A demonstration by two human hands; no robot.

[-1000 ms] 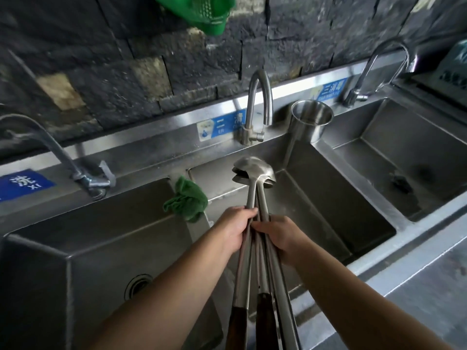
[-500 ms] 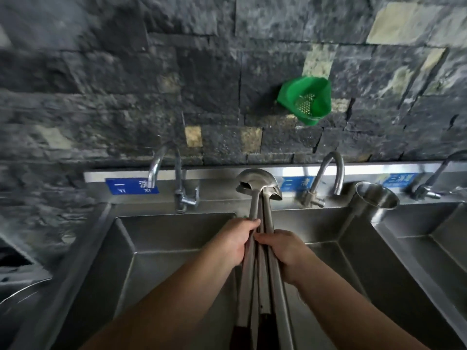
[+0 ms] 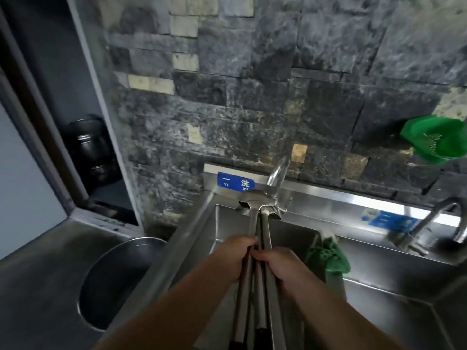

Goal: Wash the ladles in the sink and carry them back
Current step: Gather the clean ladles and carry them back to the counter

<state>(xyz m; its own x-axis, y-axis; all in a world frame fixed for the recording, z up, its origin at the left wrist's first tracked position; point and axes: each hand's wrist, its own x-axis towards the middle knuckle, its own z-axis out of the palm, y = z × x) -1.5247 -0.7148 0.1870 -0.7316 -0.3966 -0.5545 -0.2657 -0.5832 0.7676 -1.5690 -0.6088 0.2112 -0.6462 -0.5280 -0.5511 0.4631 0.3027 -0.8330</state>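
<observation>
- Head view: left hand (image 3: 236,256) and right hand (image 3: 283,263) both clench the bundled ladles (image 3: 257,238), probably so the handles stay together.
- Bowls sit high above the sink (image 3: 379,311), apparently three, though blurred.

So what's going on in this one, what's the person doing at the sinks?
A person holds a bundle of metal ladles with both hands, left hand and right hand gripping the handles side by side, bowls pointing away over the leftmost sink basin. No water is visibly running from the faucet. A green cloth hangs on the basin divider.
</observation>
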